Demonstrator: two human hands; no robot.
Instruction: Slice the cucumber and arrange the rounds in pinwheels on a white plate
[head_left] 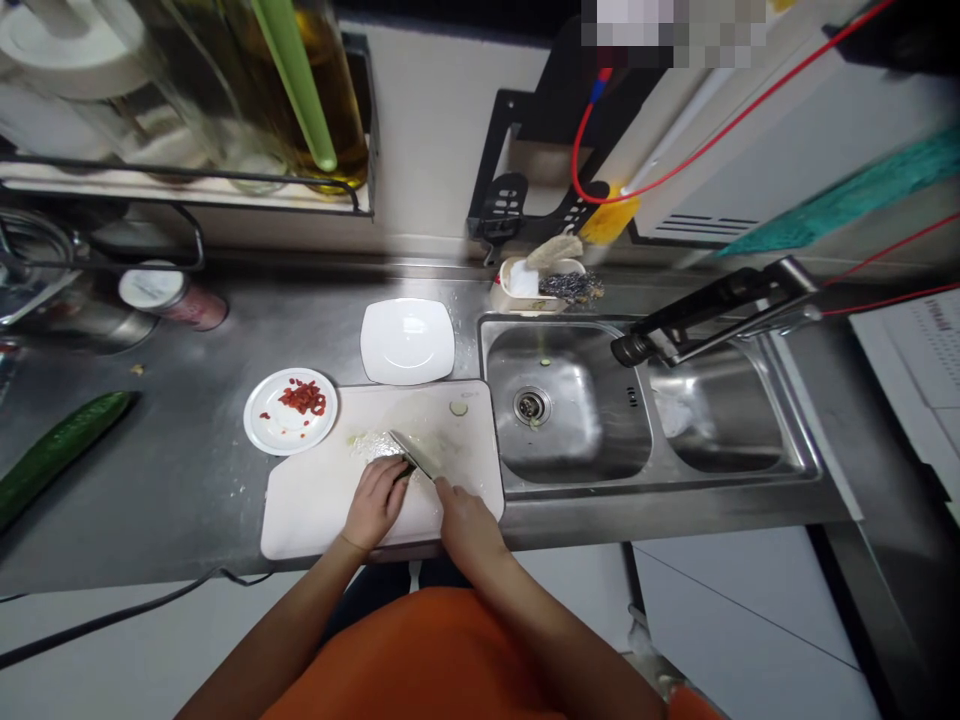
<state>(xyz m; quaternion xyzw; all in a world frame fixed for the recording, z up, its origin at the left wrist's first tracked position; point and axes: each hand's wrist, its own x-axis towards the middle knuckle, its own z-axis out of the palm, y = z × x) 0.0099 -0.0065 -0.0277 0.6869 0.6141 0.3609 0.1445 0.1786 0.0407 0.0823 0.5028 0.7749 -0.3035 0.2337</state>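
My right hand grips a kitchen knife, its blade angled toward the upper left just above the white cutting board. Fingers curled, my left hand presses a small dark green piece of cucumber against the board, close beside the blade. Most of that piece is hidden under the fingers and knife. Pale wet bits lie behind the blade. One cucumber slice rests near the board's upper right corner.
Left of the board are a plate with chopped red pieces and a whole cucumber. A white square plate touches the board's far edge. The double sink and its faucet are to the right. Bottles stand on a rack above.
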